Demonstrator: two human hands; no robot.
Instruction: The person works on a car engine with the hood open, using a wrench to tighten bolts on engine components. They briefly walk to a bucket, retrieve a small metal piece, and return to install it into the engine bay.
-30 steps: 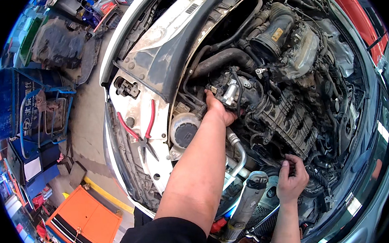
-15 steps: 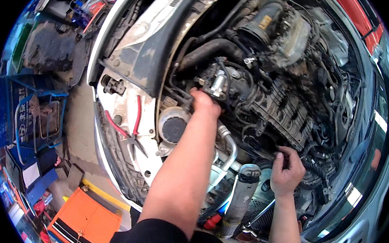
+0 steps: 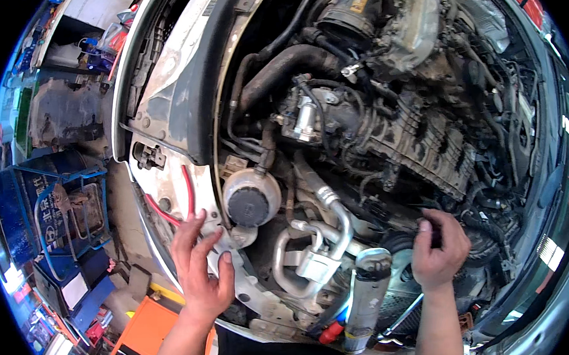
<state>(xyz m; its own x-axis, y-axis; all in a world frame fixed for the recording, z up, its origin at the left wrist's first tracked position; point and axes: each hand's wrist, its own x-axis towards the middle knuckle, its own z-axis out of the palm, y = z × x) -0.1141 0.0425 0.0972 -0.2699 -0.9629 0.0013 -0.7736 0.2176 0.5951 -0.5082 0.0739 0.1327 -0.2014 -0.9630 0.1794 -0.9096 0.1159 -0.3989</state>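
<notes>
Spread above the pale front panel of an engine bay, my left hand has its fingers apart and holds nothing visible. Its fingertips are at the red-handled pliers, whose jaws the hand hides. My right hand is over the engine bay, fingers curled and thumb close to the forefinger; what they grip, if anything, is hidden. Left of it runs a dark engine part. Between my hands are a round reservoir with a black cap, bent silver metal pipes and a lit grey work lamp.
The dirty engine block and a thick black hose fill the far side of the bay. The windscreen edge curves along the right. On the floor at left are an orange tool cabinet and a blue drum.
My left hand has come out from beside the engine and moved left and nearer, to the pliers. My right hand keeps its curled pose. The view has shifted slightly.
</notes>
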